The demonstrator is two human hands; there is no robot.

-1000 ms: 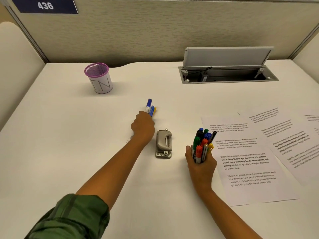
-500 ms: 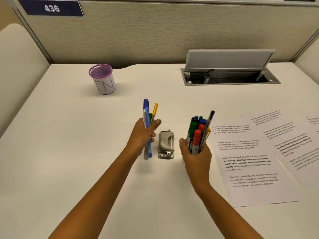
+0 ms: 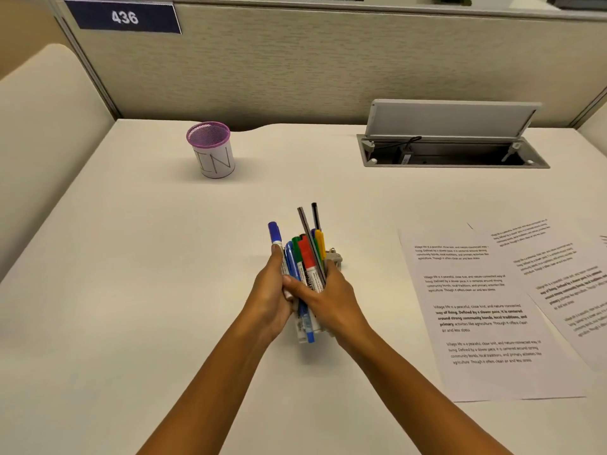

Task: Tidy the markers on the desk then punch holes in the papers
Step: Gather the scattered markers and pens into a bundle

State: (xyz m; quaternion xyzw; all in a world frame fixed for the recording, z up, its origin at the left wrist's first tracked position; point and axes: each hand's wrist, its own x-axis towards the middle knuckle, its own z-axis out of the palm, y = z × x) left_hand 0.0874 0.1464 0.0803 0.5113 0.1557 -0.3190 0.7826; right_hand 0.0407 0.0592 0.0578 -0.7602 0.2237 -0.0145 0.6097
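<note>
Coloured plastic markers [image 3: 303,267] bunched upright; we clasp both hands, left [image 3: 269,298] and right [image 3: 328,298], around them, probably for one drop into purple mesh cup [image 3: 210,149].

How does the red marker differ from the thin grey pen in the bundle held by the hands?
The red marker is thick with a red cap and a white printed barrel; the thin grey pen is slim and plain. The pen's tip rises well above the marker's cap. The pen lies slanted across the marker, which stands straighter. Both point away from the person, gripped between the left hand and right hand.
</note>
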